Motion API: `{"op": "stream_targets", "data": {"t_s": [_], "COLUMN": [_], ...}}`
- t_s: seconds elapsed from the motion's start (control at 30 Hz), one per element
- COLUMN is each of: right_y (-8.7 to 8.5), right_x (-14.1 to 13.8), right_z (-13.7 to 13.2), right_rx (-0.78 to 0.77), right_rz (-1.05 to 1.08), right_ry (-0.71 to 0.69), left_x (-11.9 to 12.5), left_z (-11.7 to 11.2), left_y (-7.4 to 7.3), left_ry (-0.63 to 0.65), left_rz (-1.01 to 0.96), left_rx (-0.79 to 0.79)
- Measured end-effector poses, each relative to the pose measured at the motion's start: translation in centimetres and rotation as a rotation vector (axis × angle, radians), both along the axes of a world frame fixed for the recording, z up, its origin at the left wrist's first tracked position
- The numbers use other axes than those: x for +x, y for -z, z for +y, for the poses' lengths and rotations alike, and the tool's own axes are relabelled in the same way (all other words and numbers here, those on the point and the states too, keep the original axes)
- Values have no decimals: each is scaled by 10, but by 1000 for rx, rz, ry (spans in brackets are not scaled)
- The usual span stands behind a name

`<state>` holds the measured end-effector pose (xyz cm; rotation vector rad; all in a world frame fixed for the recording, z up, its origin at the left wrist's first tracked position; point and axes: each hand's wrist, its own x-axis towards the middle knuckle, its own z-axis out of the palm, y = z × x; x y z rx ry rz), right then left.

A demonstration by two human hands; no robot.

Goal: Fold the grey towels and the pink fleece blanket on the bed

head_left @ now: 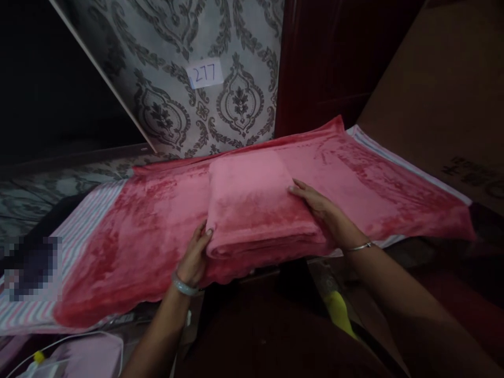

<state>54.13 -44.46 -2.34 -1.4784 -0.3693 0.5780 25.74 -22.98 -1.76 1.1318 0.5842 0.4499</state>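
A thick folded pink fleece blanket point(252, 194) lies in the middle of the view, its layered folded edge facing me. My left hand point(197, 249) grips its near left corner, thumb on top and the other fingers partly hidden at the side. On the opposite side, my right hand point(317, 205) holds the right edge, with thumb and forefinger showing along the top and the remaining fingers hidden. Beneath the folded blanket spreads a pink plush cover point(142, 231), darker red in patches, with some wrinkles.
Striped cloth point(84, 226) shows beyond the cover's left end. Patterned wallpaper with a paper label point(205, 73) reading 277 rises behind. A large cardboard box point(441, 89) stands at the right, a dark screen-like panel point(51, 84) at the left. A pale pink object point(90, 354) sits lower left.
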Motion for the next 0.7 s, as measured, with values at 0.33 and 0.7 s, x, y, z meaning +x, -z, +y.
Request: {"op": "stream_targets", "data": {"t_s": [0.33,0.7], "right_y": [9,49], "right_x": [15,14], "right_z": [-14,-29], "right_rx": [-103,-216], "right_rz": [-330,-395], "right_ry": [59,99], "left_x": [-5,-10], "left_z": [-21,-27], "left_y": [21,39], "left_ry": [-19,-113], "left_rz": [105,30], "left_rx": [861,875]}}
